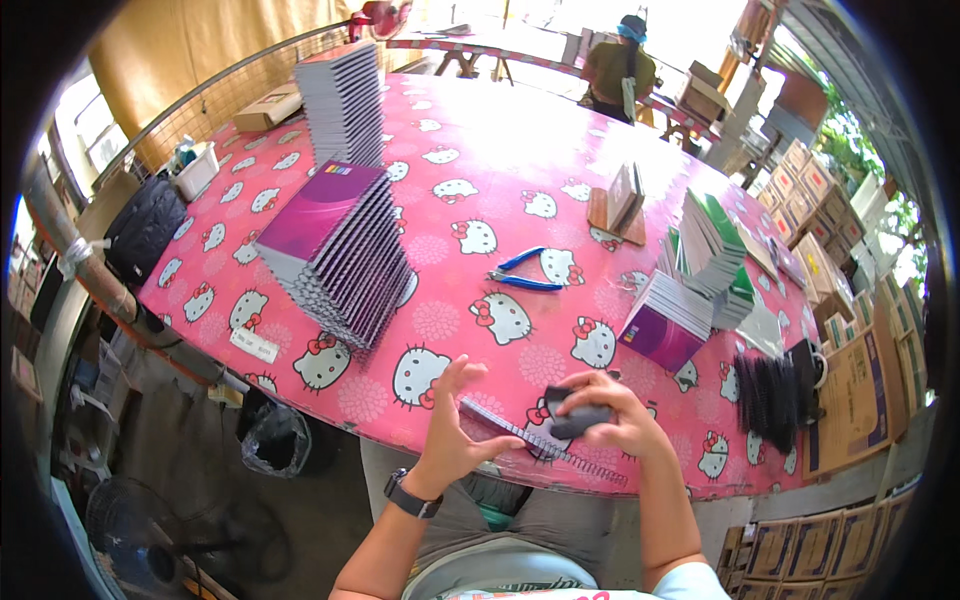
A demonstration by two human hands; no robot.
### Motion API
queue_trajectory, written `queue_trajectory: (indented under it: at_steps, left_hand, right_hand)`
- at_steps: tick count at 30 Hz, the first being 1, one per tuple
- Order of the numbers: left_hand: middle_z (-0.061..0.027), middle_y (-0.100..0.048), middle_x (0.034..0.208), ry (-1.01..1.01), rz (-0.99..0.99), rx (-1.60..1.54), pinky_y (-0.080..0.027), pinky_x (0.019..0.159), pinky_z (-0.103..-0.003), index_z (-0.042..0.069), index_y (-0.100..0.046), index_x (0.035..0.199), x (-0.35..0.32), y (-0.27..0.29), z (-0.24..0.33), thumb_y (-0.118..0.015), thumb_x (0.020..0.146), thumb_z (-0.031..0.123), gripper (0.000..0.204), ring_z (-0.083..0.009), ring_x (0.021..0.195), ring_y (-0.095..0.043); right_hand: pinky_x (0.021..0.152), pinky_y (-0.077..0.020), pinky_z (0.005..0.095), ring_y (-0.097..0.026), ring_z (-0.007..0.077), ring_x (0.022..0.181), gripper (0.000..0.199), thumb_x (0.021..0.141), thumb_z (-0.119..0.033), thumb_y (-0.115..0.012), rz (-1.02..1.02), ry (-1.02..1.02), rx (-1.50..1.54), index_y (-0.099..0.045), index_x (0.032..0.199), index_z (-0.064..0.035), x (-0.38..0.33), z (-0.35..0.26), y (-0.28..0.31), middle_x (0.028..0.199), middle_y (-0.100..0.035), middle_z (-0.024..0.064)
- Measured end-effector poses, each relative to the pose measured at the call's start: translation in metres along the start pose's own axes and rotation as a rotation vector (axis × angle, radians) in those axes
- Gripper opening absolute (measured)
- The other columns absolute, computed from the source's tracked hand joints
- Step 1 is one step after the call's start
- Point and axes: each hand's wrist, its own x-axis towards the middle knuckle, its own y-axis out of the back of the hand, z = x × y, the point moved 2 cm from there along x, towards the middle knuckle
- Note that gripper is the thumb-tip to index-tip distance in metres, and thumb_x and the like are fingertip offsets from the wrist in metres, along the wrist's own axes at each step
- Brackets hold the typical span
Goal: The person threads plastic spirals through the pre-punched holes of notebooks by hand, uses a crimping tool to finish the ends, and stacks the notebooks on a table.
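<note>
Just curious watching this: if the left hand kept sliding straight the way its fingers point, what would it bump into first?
Probably the blue pliers. The left hand points up the pink table, over bare cloth first; depth is hard to judge.

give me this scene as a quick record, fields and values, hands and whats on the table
left hand: left hand open, fingers spread, touching the end of a spiral binding coil
right hand: right hand gripping a dark tool over the coil
table: pink cartoon-cat tablecloth
left of centre: leaning stack of purple notebooks, taller stack behind
centre: blue-handled pliers
right: smaller notebook stacks, black coil bundle
background: person at another table
</note>
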Motion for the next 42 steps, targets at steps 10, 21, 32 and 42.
queue_trajectory:
  at_steps: [10,21,32,42]
  left_hand:
    - [0.0017,-0.051,0.076,0.329,-0.334,-0.257,-0.042,0.054,-0.021,0.007,-0.045,0.099,-0.013,0.010,-0.034,-0.075,0.082,0.011,0.034,-0.0036,0.062,-0.050]
    - [0.0020,-0.048,0.082,0.368,-0.377,-0.131,-0.042,0.059,-0.022,0.009,-0.046,0.099,-0.013,0.012,-0.030,-0.073,0.081,0.005,0.032,-0.0062,0.067,-0.048]
    - [-0.0079,-0.064,0.086,0.142,-0.141,0.033,-0.052,0.067,-0.027,0.003,-0.062,0.091,0.005,0.017,0.032,-0.075,0.074,0.000,0.021,-0.0150,0.077,-0.064]
    - [-0.0076,-0.066,0.088,0.007,-0.186,0.099,-0.055,0.068,-0.027,0.002,-0.065,0.087,0.010,0.030,0.063,-0.076,0.072,-0.004,0.019,-0.0151,0.081,-0.066]
  right_hand:
    - [0.096,-0.0397,0.0425,-0.052,0.0305,0.111,0.046,0.065,-0.043,-0.080,-0.126,0.017,-0.197,-0.072,0.097,-0.0105,0.025,-0.014,-0.016,0.118,-0.058,0.0152]
    - [0.100,-0.0392,0.0449,-0.047,0.0313,0.120,0.061,0.065,-0.044,-0.083,0.180,0.134,-0.848,-0.064,0.114,-0.0117,0.032,-0.003,-0.016,0.122,-0.056,0.0145]
    - [0.067,-0.0487,0.0331,-0.058,0.0233,0.079,0.022,0.079,-0.012,-0.074,0.283,0.305,-0.310,-0.064,0.098,-0.0032,0.025,-0.056,-0.071,0.084,-0.060,0.0087]
    - [0.056,-0.0447,0.0311,-0.054,0.0202,0.065,0.026,0.074,-0.017,-0.079,0.247,0.476,-0.383,-0.065,0.091,-0.0039,0.031,-0.075,-0.078,0.075,-0.055,0.0074]
